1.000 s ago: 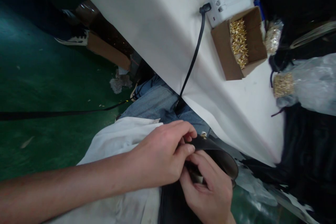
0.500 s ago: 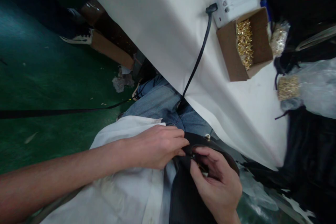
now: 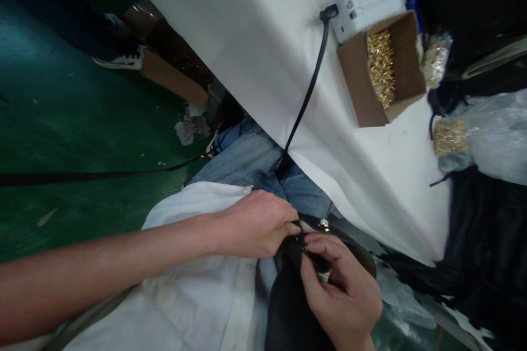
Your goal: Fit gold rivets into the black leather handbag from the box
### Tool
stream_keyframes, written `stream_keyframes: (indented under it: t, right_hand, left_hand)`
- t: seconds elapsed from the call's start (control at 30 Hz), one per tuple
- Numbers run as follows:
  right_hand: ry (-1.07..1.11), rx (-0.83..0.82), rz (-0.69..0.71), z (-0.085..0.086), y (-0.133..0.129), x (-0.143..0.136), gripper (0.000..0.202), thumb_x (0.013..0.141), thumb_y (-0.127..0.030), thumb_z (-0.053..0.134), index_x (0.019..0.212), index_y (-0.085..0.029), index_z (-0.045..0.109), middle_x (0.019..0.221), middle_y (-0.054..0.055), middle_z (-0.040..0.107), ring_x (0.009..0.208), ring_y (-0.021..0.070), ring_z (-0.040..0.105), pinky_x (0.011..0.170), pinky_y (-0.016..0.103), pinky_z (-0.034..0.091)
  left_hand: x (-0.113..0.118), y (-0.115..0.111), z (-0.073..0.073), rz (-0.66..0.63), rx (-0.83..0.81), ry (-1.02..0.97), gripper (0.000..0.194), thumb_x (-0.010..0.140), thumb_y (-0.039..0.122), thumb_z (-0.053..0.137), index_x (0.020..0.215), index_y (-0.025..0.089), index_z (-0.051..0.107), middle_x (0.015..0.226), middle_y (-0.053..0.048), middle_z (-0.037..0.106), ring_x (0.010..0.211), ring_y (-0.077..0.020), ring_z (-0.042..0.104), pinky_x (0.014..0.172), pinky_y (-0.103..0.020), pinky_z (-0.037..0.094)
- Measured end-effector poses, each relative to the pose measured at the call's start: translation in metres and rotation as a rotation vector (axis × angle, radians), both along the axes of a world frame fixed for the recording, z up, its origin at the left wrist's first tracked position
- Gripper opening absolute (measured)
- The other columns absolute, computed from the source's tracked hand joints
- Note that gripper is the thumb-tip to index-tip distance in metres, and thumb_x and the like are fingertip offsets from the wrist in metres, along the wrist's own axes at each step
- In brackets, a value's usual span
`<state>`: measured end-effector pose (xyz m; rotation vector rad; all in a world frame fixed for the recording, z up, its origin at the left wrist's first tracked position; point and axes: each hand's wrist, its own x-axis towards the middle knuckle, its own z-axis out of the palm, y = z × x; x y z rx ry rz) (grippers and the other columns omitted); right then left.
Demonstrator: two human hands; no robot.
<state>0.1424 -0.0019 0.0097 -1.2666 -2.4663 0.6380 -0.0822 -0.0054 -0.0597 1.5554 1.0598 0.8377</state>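
A black item (image 3: 290, 296), which looks like fabric or leather, lies across the lap. My left hand (image 3: 263, 225) comes in from the left and pinches its upper edge. Close by on the right, my right hand (image 3: 341, 285) holds the same edge between thumb and fingers. The fingertips of both hands nearly meet. Between them is a small dark part too hidden to make out. A small shiny metal piece (image 3: 324, 225) sits on the black item just above my right hand.
On the white-covered table (image 3: 255, 55) are an open cardboard box (image 3: 360, 82) of gold-coloured pieces, a white power block (image 3: 368, 3) with a black cable (image 3: 310, 85), and plastic bags (image 3: 498, 134). Another person's shoe (image 3: 123, 60) shows at upper left.
My left hand has closed more tightly and shifted slightly right, lifting the black edge. My right hand has moved very little. The view has shifted slightly.
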Motion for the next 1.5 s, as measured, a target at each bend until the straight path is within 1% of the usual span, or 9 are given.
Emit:
stream_keyframes:
  t: [0.27, 0.43, 0.57, 0.7, 0.93, 1.1, 1.17, 1.43, 1.5]
  right_hand:
    - [0.077, -0.112, -0.17, -0.009, -0.012, 0.01, 0.018, 0.09, -0.011, 0.078, 0.101, -0.023, 0.072, 0.108, 0.008, 0.08, 0.094, 0.0234, 0.082, 0.083, 0.031, 0.069]
    - [0.078, -0.11, -0.212, -0.009, -0.014, 0.007, 0.016, 0.089, -0.013, 0.08, 0.099, -0.023, 0.073, 0.109, 0.007, 0.082, 0.092, 0.0224, 0.083, 0.079, 0.03, 0.069]
    - [0.074, -0.106, -0.226, -0.006, -0.013, 0.003, 0.016, 0.089, -0.013, 0.081, 0.097, -0.025, 0.074, 0.106, 0.004, 0.082, 0.089, 0.0191, 0.082, 0.078, 0.025, 0.066]
    - [0.057, -0.1, -0.231, -0.004, -0.011, -0.002, 0.014, 0.09, -0.013, 0.081, 0.095, -0.025, 0.075, 0.102, 0.003, 0.082, 0.085, 0.0185, 0.08, 0.08, 0.027, 0.066]
    - [0.085, -0.045, -0.122, 0.004, -0.003, -0.013, 0.016, 0.088, -0.009, 0.076, 0.093, -0.025, 0.073, 0.097, 0.002, 0.081, 0.084, 0.0189, 0.081, 0.077, 0.028, 0.067]
    - [-0.018, -0.128, -0.223, 0.006, -0.008, -0.011, 0.027, 0.088, -0.016, 0.075, 0.113, -0.025, 0.076, 0.093, 0.0, 0.083, 0.073, 0.0173, 0.081, 0.067, 0.024, 0.066]
    - [-0.046, -0.153, -0.244, 0.007, -0.01, -0.01, 0.027, 0.088, -0.018, 0.074, 0.114, -0.026, 0.077, 0.094, -0.001, 0.083, 0.072, 0.0163, 0.08, 0.067, 0.023, 0.066]
    - [-0.059, -0.13, -0.07, 0.019, -0.001, -0.022, 0.017, 0.089, -0.011, 0.067, 0.097, -0.024, 0.074, 0.088, -0.001, 0.078, 0.072, 0.014, 0.075, 0.071, 0.023, 0.062]
    - [-0.061, -0.113, -0.013, 0.021, 0.002, -0.024, 0.016, 0.091, -0.009, 0.066, 0.096, -0.023, 0.072, 0.087, -0.001, 0.076, 0.073, 0.0137, 0.075, 0.07, 0.023, 0.06]
  left_hand:
    - [0.012, -0.002, 0.001, 0.098, -0.085, -0.048, 0.037, 0.1, 0.017, 0.064, 0.065, 0.02, 0.051, 0.068, -0.001, 0.064, 0.069, -0.0169, 0.062, 0.067, -0.03, 0.037]
    - [0.015, -0.006, 0.004, 0.095, -0.078, -0.084, 0.035, 0.1, 0.013, 0.061, 0.067, 0.019, 0.053, 0.069, -0.001, 0.063, 0.069, -0.0155, 0.059, 0.066, -0.03, 0.035]
    - [0.012, -0.011, 0.005, 0.065, -0.018, -0.092, 0.031, 0.103, 0.013, 0.058, 0.073, 0.017, 0.06, 0.074, -0.001, 0.063, 0.071, -0.0154, 0.059, 0.067, -0.031, 0.037]
    - [0.007, -0.014, 0.007, 0.02, 0.009, -0.071, 0.03, 0.105, 0.013, 0.056, 0.076, 0.017, 0.063, 0.076, -0.001, 0.063, 0.07, -0.0154, 0.058, 0.066, -0.032, 0.037]
    - [-0.001, -0.013, 0.02, -0.048, -0.008, -0.031, 0.022, 0.102, 0.011, 0.052, 0.084, 0.017, 0.063, 0.08, -0.003, 0.064, 0.074, -0.0176, 0.059, 0.068, -0.033, 0.039]
    - [-0.002, -0.011, 0.022, -0.071, -0.049, -0.061, 0.021, 0.103, 0.011, 0.052, 0.087, 0.017, 0.063, 0.084, -0.003, 0.068, 0.077, -0.0171, 0.061, 0.072, -0.031, 0.042]
    - [-0.001, -0.011, 0.021, -0.067, -0.058, -0.088, 0.023, 0.105, 0.01, 0.051, 0.087, 0.016, 0.064, 0.085, -0.003, 0.069, 0.078, -0.0171, 0.062, 0.074, -0.03, 0.043]
    - [-0.004, -0.011, 0.024, -0.079, -0.071, -0.118, 0.025, 0.105, 0.01, 0.05, 0.087, 0.017, 0.065, 0.086, -0.004, 0.072, 0.081, -0.0188, 0.064, 0.076, -0.031, 0.046]
    - [-0.006, -0.012, 0.026, -0.061, -0.087, -0.147, 0.026, 0.106, 0.011, 0.048, 0.093, 0.016, 0.07, 0.091, -0.005, 0.075, 0.085, -0.0196, 0.068, 0.08, -0.032, 0.049]
